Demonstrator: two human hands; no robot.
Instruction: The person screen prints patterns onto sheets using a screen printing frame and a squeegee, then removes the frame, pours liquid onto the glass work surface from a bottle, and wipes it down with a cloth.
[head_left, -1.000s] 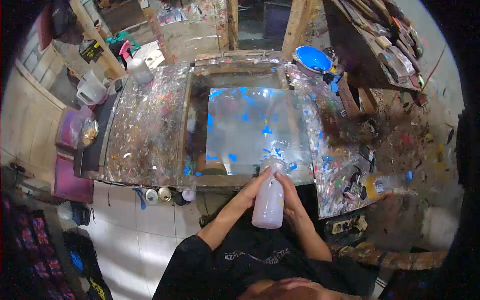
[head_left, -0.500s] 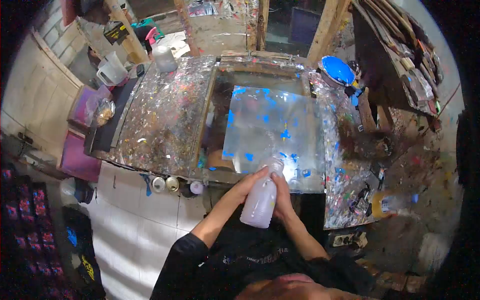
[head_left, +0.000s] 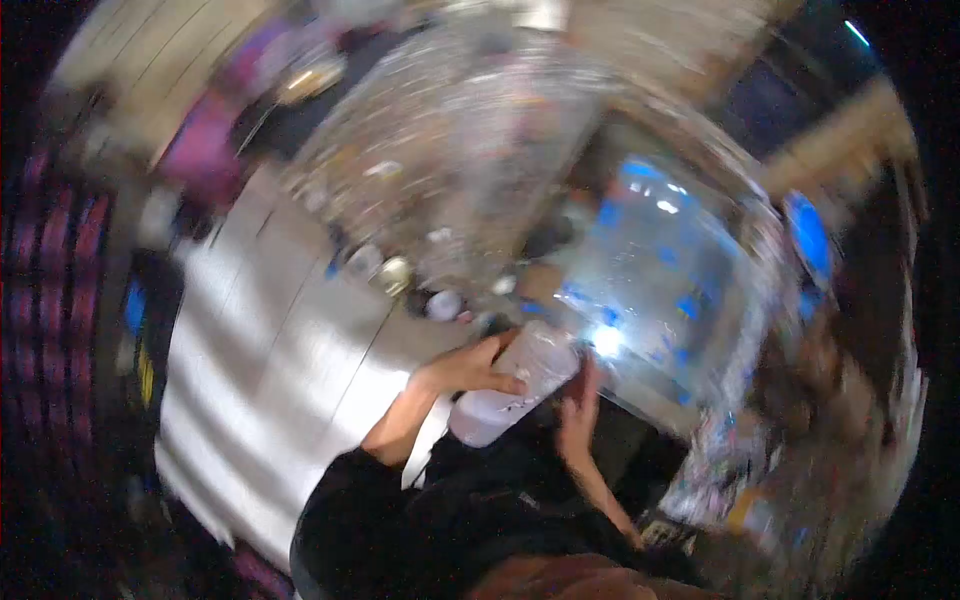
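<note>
My left hand (head_left: 468,368) is wrapped around a translucent plastic bottle (head_left: 520,385) with a pale, whitish-pink look. The bottle leans, its upper end toward the table edge and its base toward my body. Just right of it is my right hand (head_left: 577,408), apart from the bottle, with its fingers stretched upward and somewhat blurred. Beyond both hands lies a pale, glossy sheet or glass panel (head_left: 650,275) with blue patches, set in a frame on the table. A bright light reflection shows at its near edge.
The paint-spattered table (head_left: 420,150) stretches to the left of the panel. Several small containers, including an open can (head_left: 396,274), stand by its near edge. White tiled floor (head_left: 270,330) lies to my left. A blue round basin or lid (head_left: 808,240) is at the right.
The view has swung left and rotated, blurring the surroundings. My right hand has come off the bottle, which my left hand still holds. The bottle now tilts more.
</note>
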